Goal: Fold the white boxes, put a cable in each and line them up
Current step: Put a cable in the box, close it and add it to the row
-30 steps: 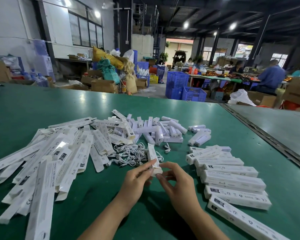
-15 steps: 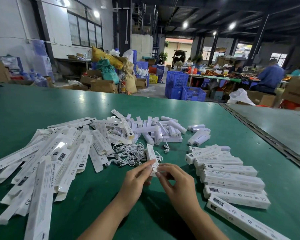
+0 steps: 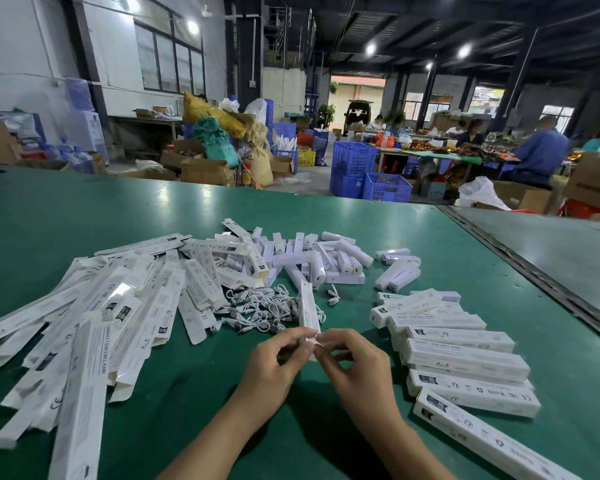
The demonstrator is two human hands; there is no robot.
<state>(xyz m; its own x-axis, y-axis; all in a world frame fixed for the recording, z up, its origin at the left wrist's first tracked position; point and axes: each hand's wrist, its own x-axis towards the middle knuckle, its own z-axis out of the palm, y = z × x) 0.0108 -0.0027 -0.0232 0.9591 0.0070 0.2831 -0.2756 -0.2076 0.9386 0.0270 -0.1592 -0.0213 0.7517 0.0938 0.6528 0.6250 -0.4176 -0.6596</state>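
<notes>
Where we sit: at the green table (image 3: 84,209), looking down at both hands.
Left hand (image 3: 278,362): fingers curled, thumb and fingertips pinching the near end of one white box (image 3: 307,308).
Right hand (image 3: 354,365): pinching that same near end from the other side, fingertips close against those of the other hand.
Box in our hands: long and narrow, its far end reaching away from us over the cables; we cannot tell if it touches them, and its print is too small to read.
Cable heap (image 3: 257,310): short white cables tangled together just beyond our hands; one loose cable (image 3: 333,295) lies apart to the right.
Flat boxes (image 3: 118,317): a wide fan of unfolded sleeves on our left; the nearest reads "SMART SENSOR LAMP" down its length, and several carry a CE mark.
Finished row (image 3: 465,358): folded boxes side by side on our right, some stacked; we read "SMART SENSOR LAMP" on two, and CE with small symbols on a nearer one.
Small white pieces (image 3: 319,261): a pile of short white blocks behind the cables, with no lettering we can make out.
Background: blue crates (image 3: 354,164) and people (image 3: 541,150) seated at another bench, blurred.
</notes>
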